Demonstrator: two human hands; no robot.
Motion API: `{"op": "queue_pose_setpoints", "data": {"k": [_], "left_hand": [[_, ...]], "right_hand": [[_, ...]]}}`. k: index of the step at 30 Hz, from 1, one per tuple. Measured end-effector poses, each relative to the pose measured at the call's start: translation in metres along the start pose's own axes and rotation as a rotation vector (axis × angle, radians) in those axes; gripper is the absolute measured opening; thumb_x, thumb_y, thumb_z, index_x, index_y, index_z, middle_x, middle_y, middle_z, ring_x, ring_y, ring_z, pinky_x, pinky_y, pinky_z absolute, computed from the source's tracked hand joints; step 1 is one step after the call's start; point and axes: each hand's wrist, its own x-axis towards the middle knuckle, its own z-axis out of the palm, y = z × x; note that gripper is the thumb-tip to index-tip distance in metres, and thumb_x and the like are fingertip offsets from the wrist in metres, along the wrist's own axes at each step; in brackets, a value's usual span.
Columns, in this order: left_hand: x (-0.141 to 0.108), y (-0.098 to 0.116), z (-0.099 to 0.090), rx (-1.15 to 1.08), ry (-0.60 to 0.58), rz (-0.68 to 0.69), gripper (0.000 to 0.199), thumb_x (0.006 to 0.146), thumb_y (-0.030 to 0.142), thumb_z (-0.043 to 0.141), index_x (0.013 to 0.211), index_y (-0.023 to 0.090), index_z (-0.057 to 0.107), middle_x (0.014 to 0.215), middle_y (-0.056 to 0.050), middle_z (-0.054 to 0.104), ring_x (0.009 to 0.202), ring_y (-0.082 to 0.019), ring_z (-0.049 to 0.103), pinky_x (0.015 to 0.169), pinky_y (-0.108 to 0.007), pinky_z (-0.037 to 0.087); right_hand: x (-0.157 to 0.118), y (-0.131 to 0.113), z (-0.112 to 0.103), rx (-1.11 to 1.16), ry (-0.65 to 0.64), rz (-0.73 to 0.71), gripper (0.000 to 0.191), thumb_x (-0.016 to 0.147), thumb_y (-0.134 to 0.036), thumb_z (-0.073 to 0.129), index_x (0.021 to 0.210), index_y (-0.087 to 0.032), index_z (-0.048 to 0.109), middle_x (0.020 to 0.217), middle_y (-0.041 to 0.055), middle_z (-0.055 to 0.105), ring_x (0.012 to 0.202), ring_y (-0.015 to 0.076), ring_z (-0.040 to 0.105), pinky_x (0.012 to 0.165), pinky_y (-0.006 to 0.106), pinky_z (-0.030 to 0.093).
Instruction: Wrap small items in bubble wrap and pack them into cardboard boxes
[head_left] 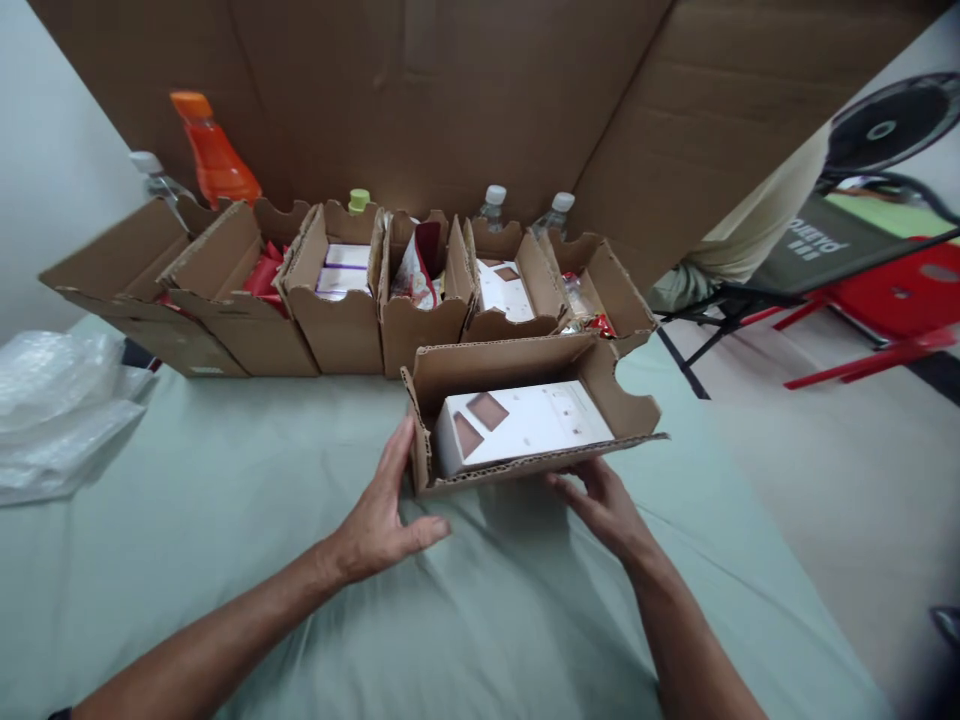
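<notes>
An open-topped cardboard bin is turned sideways in front of me, tilted, with its front edge toward me. Inside it lies a white carton printed with brown squares. My left hand is at the bin's left end, its fingers straight along that wall and the thumb spread away from it. From below, my right hand grips the bin's underside near the right end; its fingertips are partly hidden beneath the cardboard.
Several cardboard bins stand in a row behind, holding red packets, white boxes and a pouch. Bottles, one orange, stand behind them against a cardboard panel. Clear plastic wrap lies left; chairs stand right.
</notes>
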Motion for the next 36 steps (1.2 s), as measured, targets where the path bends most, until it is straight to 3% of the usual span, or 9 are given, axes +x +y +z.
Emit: {"op": "queue_pose_setpoints", "data": {"k": [2,5,11,16,21,26,30,33,36], "left_hand": [[0.005,0.007,-0.002,0.061,0.103,0.046,0.107,0.080,0.060,0.079,0.166,0.032,0.022,0.174,-0.011,0.024,0.160,-0.043,0.017,0.129,-0.065,0.016],[0.010,0.014,-0.022,0.087,0.253,0.068,0.096,0.080,0.053,0.081,0.161,0.030,0.034,0.164,-0.013,0.042,0.154,-0.040,0.035,0.128,-0.059,0.027],[0.013,-0.007,-0.055,-0.018,0.404,-0.062,0.066,0.083,0.052,0.077,0.137,0.022,0.055,0.132,-0.013,0.067,0.127,-0.033,0.061,0.114,-0.051,0.045],[0.021,-0.022,-0.064,-0.023,0.392,-0.021,0.060,0.086,0.047,0.076,0.137,0.023,0.055,0.132,-0.011,0.067,0.127,-0.030,0.060,0.114,-0.046,0.044],[0.029,-0.027,-0.072,-0.052,0.344,0.012,0.060,0.086,0.042,0.075,0.139,0.024,0.054,0.131,-0.011,0.066,0.125,-0.029,0.060,0.112,-0.044,0.045],[0.030,-0.032,-0.086,-0.080,0.417,0.040,0.057,0.083,0.042,0.075,0.133,0.021,0.057,0.126,-0.011,0.068,0.124,-0.029,0.060,0.113,-0.043,0.044],[0.031,-0.034,-0.094,-0.052,0.400,0.068,0.064,0.085,0.036,0.070,0.145,0.023,0.052,0.140,-0.012,0.063,0.138,-0.032,0.054,0.121,-0.048,0.037],[0.026,-0.034,-0.099,0.003,0.375,0.059,0.068,0.088,0.031,0.063,0.153,0.024,0.047,0.156,-0.011,0.054,0.146,-0.032,0.046,0.124,-0.050,0.034],[-0.001,-0.029,-0.119,0.160,0.397,0.009,0.059,0.091,0.030,0.060,0.149,0.025,0.055,0.152,-0.011,0.058,0.143,-0.033,0.051,0.123,-0.053,0.036]], "right_hand": [[-0.005,-0.019,0.017,-0.085,-0.018,-0.021,0.039,0.084,-0.057,0.070,0.097,-0.020,0.073,0.097,0.0126,0.079,0.088,0.0295,0.073,0.078,0.041,0.061],[-0.003,-0.044,0.044,-0.152,-0.067,-0.066,0.035,0.093,-0.051,0.057,0.090,-0.020,0.073,0.092,0.0122,0.079,0.083,0.0284,0.072,0.075,0.042,0.059],[0.021,-0.065,0.085,-0.135,-0.011,-0.067,0.028,0.085,-0.045,0.059,0.098,-0.021,0.065,0.086,0.0073,0.074,0.065,0.0210,0.064,0.062,0.036,0.055],[0.030,-0.068,0.091,-0.112,0.058,-0.084,0.030,0.085,-0.043,0.058,0.105,-0.021,0.063,0.094,0.0085,0.074,0.078,0.0233,0.066,0.070,0.036,0.056],[0.028,-0.064,0.099,-0.086,0.124,-0.047,0.034,0.084,-0.046,0.058,0.104,-0.020,0.061,0.097,0.0095,0.074,0.072,0.0220,0.066,0.070,0.038,0.055],[0.022,-0.063,0.118,-0.081,0.140,-0.055,0.034,0.085,-0.050,0.060,0.104,-0.021,0.060,0.096,0.0089,0.074,0.071,0.0222,0.068,0.068,0.037,0.054],[0.033,-0.060,0.130,-0.131,0.167,-0.033,0.041,0.083,-0.054,0.059,0.107,-0.021,0.060,0.095,0.0086,0.074,0.070,0.0236,0.070,0.068,0.038,0.052],[0.036,-0.056,0.136,-0.146,0.147,-0.003,0.049,0.080,-0.054,0.059,0.116,-0.020,0.061,0.104,0.0117,0.075,0.084,0.0281,0.073,0.074,0.041,0.055],[0.016,-0.050,0.136,-0.125,0.161,0.016,0.066,0.081,-0.056,0.059,0.135,-0.018,0.058,0.125,0.0166,0.072,0.106,0.0335,0.072,0.087,0.047,0.057]]}}
